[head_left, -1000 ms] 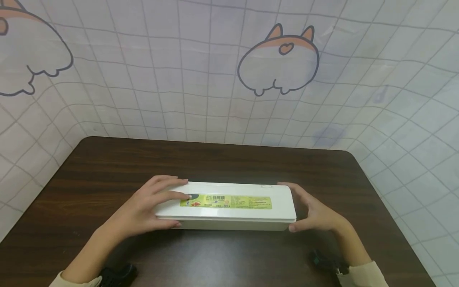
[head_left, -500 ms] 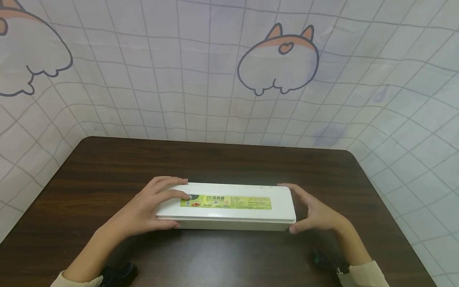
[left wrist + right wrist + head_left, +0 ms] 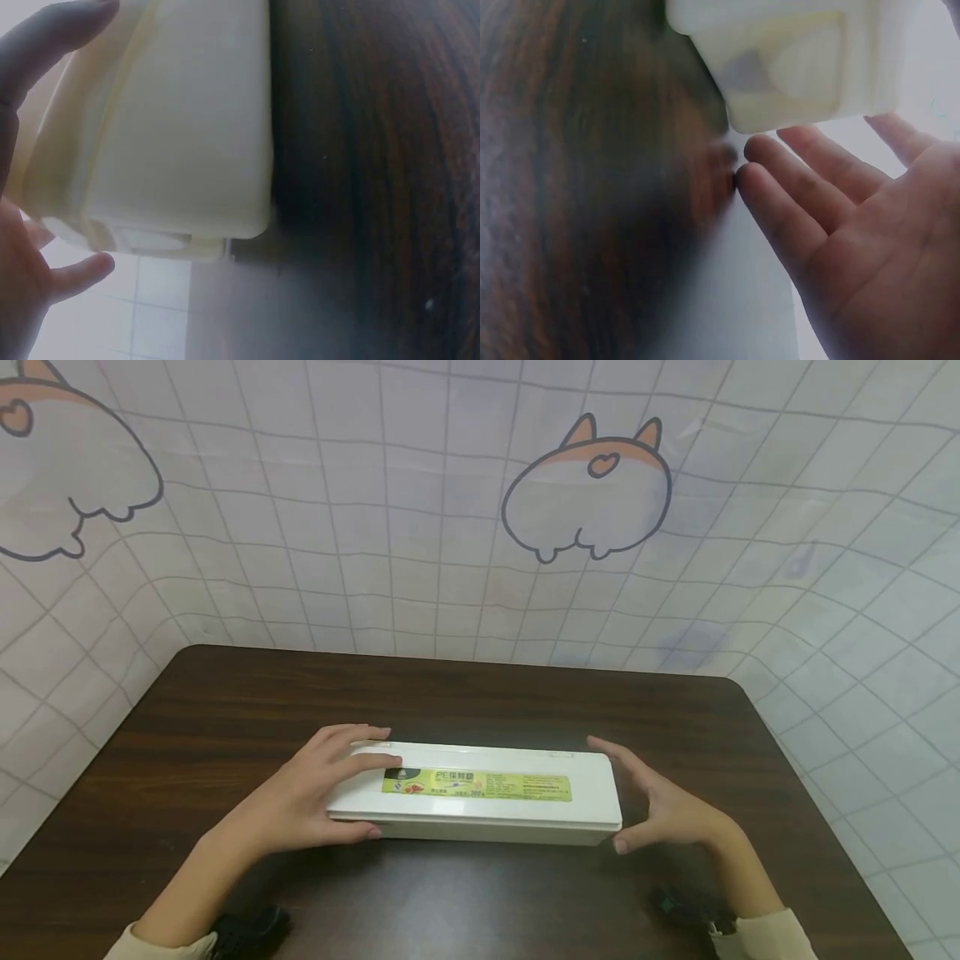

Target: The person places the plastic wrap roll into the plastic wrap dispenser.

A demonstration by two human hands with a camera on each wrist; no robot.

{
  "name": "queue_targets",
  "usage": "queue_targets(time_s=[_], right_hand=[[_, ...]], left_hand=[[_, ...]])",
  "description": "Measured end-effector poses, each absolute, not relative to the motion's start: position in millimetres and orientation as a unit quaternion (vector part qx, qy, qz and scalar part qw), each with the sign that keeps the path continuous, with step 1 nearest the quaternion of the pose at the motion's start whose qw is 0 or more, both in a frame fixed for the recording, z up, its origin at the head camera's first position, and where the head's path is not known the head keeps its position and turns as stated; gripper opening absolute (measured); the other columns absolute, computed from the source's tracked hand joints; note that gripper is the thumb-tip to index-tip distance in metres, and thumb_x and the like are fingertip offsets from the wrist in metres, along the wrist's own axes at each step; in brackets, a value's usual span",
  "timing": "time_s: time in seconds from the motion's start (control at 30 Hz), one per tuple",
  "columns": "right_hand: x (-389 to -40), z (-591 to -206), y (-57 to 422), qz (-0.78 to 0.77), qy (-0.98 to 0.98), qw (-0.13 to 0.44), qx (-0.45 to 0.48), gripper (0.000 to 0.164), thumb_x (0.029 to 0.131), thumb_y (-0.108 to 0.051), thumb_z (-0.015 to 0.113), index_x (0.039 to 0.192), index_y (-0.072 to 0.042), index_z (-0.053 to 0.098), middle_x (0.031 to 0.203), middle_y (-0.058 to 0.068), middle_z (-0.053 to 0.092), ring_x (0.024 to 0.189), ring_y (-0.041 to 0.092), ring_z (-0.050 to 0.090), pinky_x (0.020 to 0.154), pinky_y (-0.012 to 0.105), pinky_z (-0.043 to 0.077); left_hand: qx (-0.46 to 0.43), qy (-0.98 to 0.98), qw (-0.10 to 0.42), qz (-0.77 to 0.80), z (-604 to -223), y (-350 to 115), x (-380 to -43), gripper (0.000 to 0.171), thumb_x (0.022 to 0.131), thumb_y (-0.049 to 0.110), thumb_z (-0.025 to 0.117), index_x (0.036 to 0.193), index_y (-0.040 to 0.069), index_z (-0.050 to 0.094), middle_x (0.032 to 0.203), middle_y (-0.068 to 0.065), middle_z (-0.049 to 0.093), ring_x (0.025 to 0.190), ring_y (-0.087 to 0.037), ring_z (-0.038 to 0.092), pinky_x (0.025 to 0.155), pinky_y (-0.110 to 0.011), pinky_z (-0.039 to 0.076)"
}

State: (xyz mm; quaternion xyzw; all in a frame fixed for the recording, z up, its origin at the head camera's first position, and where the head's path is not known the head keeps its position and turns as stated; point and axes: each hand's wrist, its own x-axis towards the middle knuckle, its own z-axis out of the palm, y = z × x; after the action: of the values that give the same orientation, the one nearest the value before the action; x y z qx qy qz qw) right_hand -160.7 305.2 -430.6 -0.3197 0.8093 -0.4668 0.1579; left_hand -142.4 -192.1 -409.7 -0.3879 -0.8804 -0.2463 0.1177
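A long white cling film box (image 3: pixel 480 814) with a yellow-green label lies on the dark wooden table (image 3: pixel 450 893). My left hand (image 3: pixel 300 797) spans its left end, thumb along the front side and fingers spread over the lid and back edge. In the left wrist view, a finger (image 3: pixel 86 276) stands off the box's end (image 3: pixel 180 135). Spread around the right end is my right hand (image 3: pixel 671 806), with a narrow gap to the box. The right wrist view has these fingers (image 3: pixel 795 184) fairly straight beside the box end (image 3: pixel 802 71); whether any fingertip touches it, I cannot tell.
White grid-patterned cloth (image 3: pixel 450 527) with cartoon corgi drawings hangs behind and beside the table. Dark straps with devices (image 3: pixel 251 931) sit at both wrists, near the light sleeves (image 3: pixel 772 935).
My right thumb and fingers have moved slightly away from the box's right end. The left fingers have lifted a little. The box stays put, and the head view has shifted slightly.
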Motion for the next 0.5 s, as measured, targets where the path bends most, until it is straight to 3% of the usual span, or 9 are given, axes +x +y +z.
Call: queue_targets(time_s=[0.1, 0.17, 0.3, 0.37, 0.5], right_hand=[[-160.6, -428.4, 308.3, -0.456, 0.816, 0.147, -0.323, 0.125, 0.063, -0.013, 0.09, 0.161, -0.024, 0.013, 0.166, 0.008, 0.013, 0.15, 0.009, 0.014, 0.105, 0.074, 0.018], [-160.1, -427.0, 310.8, -0.455, 0.817, 0.144, -0.324, 0.124, 0.064, -0.013, 0.089, 0.161, -0.024, 0.013, 0.166, 0.01, 0.014, 0.149, 0.009, 0.02, 0.109, 0.068, 0.023], [-159.1, -424.2, 315.5, -0.467, 0.809, 0.148, -0.326, 0.12, 0.069, -0.01, 0.087, 0.161, -0.022, 0.012, 0.164, 0.015, 0.018, 0.145, 0.011, 0.033, 0.112, 0.038, 0.037], [-158.9, -422.0, 317.2, -0.477, 0.803, 0.148, -0.325, 0.118, 0.07, -0.007, 0.086, 0.161, -0.022, 0.012, 0.162, 0.017, 0.022, 0.143, 0.012, 0.037, 0.11, 0.026, 0.037], [-160.8, -417.0, 316.3, -0.495, 0.79, 0.149, -0.331, 0.115, 0.071, -0.003, 0.083, 0.161, -0.019, 0.012, 0.159, 0.02, 0.029, 0.143, 0.017, 0.039, 0.11, 0.024, 0.036]], left_hand=[[-0.379, -0.882, 0.118, -0.254, -407.5, -193.5, -142.9, 0.073, 0.072, 0.059, 0.083, 0.137, 0.039, 0.057, 0.152, 0.004, 0.042, 0.137, -0.022, 0.036, 0.1, -0.052, 0.04], [-0.373, -0.883, 0.119, -0.259, -406.5, -194.7, -142.8, 0.075, 0.071, 0.06, 0.083, 0.137, 0.039, 0.056, 0.152, 0.004, 0.043, 0.138, -0.022, 0.036, 0.1, -0.051, 0.04], [-0.366, -0.883, 0.121, -0.268, -404.2, -197.2, -142.3, 0.076, 0.071, 0.058, 0.084, 0.138, 0.038, 0.055, 0.152, 0.004, 0.042, 0.138, -0.021, 0.034, 0.098, -0.051, 0.041], [-0.365, -0.882, 0.121, -0.271, -402.9, -197.3, -142.2, 0.075, 0.073, 0.056, 0.084, 0.139, 0.037, 0.055, 0.153, 0.005, 0.041, 0.139, -0.021, 0.034, 0.097, -0.052, 0.041], [-0.361, -0.884, 0.127, -0.269, -400.4, -197.5, -141.3, 0.072, 0.075, 0.052, 0.084, 0.139, 0.037, 0.056, 0.153, 0.006, 0.041, 0.139, -0.021, 0.034, 0.097, -0.051, 0.041]])
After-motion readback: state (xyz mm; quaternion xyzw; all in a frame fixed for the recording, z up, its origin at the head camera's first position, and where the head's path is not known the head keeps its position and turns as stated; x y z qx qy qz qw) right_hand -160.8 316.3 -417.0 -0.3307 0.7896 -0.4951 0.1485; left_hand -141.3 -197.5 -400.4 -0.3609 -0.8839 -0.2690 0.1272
